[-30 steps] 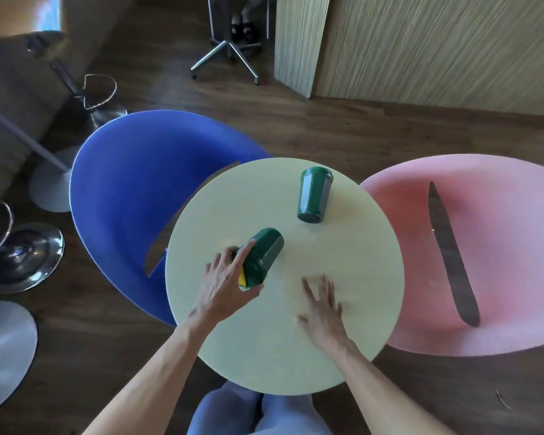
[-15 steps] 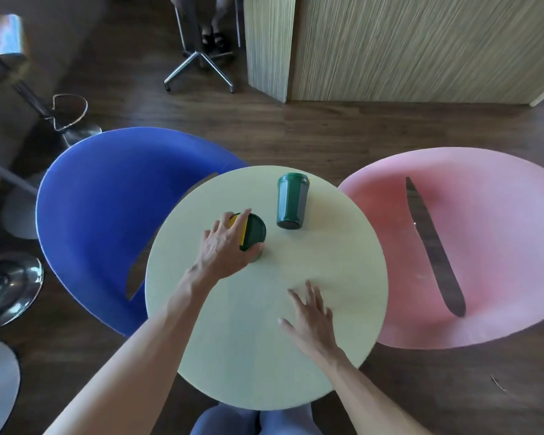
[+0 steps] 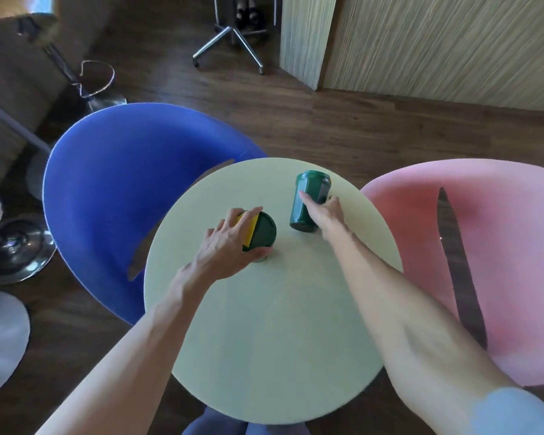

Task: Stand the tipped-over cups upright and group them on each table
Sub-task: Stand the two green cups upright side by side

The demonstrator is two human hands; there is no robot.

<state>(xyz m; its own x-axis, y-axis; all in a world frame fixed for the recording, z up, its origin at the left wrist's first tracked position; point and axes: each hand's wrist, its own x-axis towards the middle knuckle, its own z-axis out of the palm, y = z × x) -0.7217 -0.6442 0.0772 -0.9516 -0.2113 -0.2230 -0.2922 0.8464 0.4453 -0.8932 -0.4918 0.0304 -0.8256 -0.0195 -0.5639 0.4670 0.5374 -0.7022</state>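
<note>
Since 0.5 s ago our right hand (image 3: 325,213) has left the round pale-yellow table (image 3: 274,340) and closed around the tipped dark-green plastic cup (image 3: 308,199). Our left hand (image 3: 230,243) grips the upright green lidded cup (image 3: 259,233). Tilting too quickly could roll the tipped cup off the far edge nearby.

Count on the round table (image 3: 274,340): 2 green cups, namely one upright cup (image 3: 263,230) with a yellow patch on its top, and one tipped cup (image 3: 310,199) lying on its side. Hands in view: 2, the left hand (image 3: 226,246) and the right hand (image 3: 325,215), one at each cup. Seating beside the table: 2 shell chairs, 1 blue chair (image 3: 123,189) and 1 pink chair (image 3: 500,246); tables in full view: 1.
</note>
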